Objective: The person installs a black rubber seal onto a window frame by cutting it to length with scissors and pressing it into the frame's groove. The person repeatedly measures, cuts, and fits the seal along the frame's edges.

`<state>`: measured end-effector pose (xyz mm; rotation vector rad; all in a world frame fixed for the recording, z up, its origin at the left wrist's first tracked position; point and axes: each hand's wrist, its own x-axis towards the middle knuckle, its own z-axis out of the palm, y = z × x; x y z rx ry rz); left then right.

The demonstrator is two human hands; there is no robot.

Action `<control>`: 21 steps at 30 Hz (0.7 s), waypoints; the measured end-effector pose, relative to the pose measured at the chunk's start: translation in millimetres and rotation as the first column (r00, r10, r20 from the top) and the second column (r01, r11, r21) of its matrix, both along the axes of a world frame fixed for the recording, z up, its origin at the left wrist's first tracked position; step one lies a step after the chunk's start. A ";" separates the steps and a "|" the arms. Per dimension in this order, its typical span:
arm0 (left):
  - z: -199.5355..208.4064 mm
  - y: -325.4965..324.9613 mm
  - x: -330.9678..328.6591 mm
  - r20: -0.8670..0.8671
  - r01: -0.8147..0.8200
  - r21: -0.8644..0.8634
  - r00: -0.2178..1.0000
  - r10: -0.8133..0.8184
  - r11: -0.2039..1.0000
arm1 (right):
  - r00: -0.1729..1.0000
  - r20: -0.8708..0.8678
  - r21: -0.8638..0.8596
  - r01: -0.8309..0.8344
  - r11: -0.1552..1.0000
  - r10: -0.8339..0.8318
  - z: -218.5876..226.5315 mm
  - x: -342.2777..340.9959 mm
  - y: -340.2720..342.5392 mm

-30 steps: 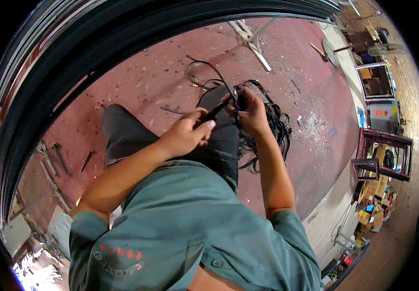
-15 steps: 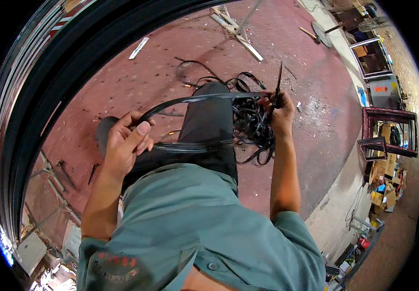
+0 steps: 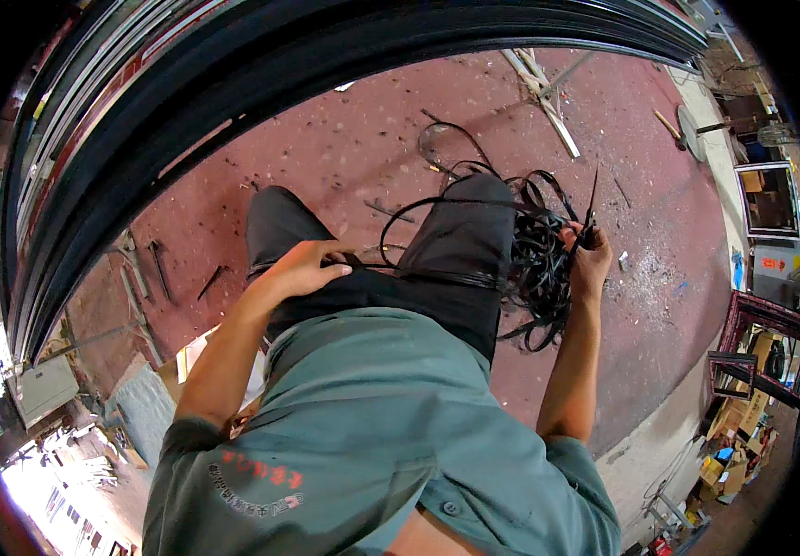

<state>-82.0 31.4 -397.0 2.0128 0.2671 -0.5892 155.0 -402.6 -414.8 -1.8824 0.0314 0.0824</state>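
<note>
My left hand (image 3: 312,269) is low over my lap, thumb and fingers closed on black rubber strips (image 3: 455,276) that lie across my thighs. Farther right, my right hand (image 3: 591,264) grips dark scissors (image 3: 594,196), their slim point directed away from me. A single black strip loops up over my right knee and runs toward the right hand's fingers; whether they pinch it is hard to make out. Beside my right leg, a tangled heap of the same strip (image 3: 541,269) lies on the floor, partly behind my leg.
Long dark profiles (image 3: 326,69) arch across the far and left side. Pale wooden strips (image 3: 548,107) lie on the reddish floor (image 3: 344,139). At the right stand frames (image 3: 768,199), a round-based stand (image 3: 692,132) and cardboard boxes (image 3: 729,454). Metal bars (image 3: 140,296) lie at left.
My left hand has come down to the strips on my lap, and the strip formerly stretched between my hands now hangs in a slack loop. The right hand still holds the scissors. The view has shifted.
</note>
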 end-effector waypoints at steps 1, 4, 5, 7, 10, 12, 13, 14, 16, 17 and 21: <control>5.1 -3.1 1.3 -0.013 -0.021 0.030 1.000 0.022 0.999 | 1.000 0.006 0.008 -0.015 1.000 0.015 4.9 -2.9 1.6; 12.8 -16.5 5.7 0.118 -0.122 0.130 0.987 0.107 0.984 | 1.000 -0.002 0.187 -0.026 0.982 0.027 15.3 -10.8 17.4; 12.2 -20.5 9.2 0.235 -0.143 0.062 0.964 0.124 0.988 | 0.998 -0.009 0.193 -0.058 0.980 0.061 8.8 -7.7 11.1; 41.6 -39.5 24.0 0.420 -0.176 0.079 0.898 0.128 0.981 | 0.992 0.050 0.286 -0.127 0.950 0.118 47.4 -27.9 49.2; 100.4 -69.8 54.6 0.722 -0.198 0.030 0.682 0.116 0.980 | 0.972 0.125 0.324 -0.232 0.917 0.201 86.3 -49.6 77.8; 131.8 -89.0 73.7 0.849 -0.181 0.032 0.524 0.068 0.983 | 0.945 0.204 0.313 -0.311 0.897 0.257 106.7 -61.1 96.5; 143.8 -98.0 80.8 0.888 -0.182 0.074 0.459 0.018 0.981 | 0.932 0.214 0.320 -0.349 0.881 0.292 116.9 -67.3 105.9; 147.9 -103.4 83.6 0.878 -0.146 0.047 0.477 0.029 0.988 | 0.918 0.226 0.327 -0.386 0.862 0.326 123.8 -72.6 111.7; 153.4 -115.0 86.3 0.792 -0.039 -0.089 0.603 0.094 0.995 | 0.854 0.337 0.233 -0.484 0.844 0.396 134.5 -79.3 120.8; 154.4 -118.6 84.3 0.701 0.015 -0.201 0.701 0.133 0.979 | 0.833 0.385 0.242 -0.506 0.828 0.397 136.7 -81.3 125.6; 139.3 -114.0 75.6 0.698 -0.009 -0.225 0.697 0.167 0.974 | 0.831 0.447 0.216 -0.460 0.861 0.332 137.4 -80.8 123.1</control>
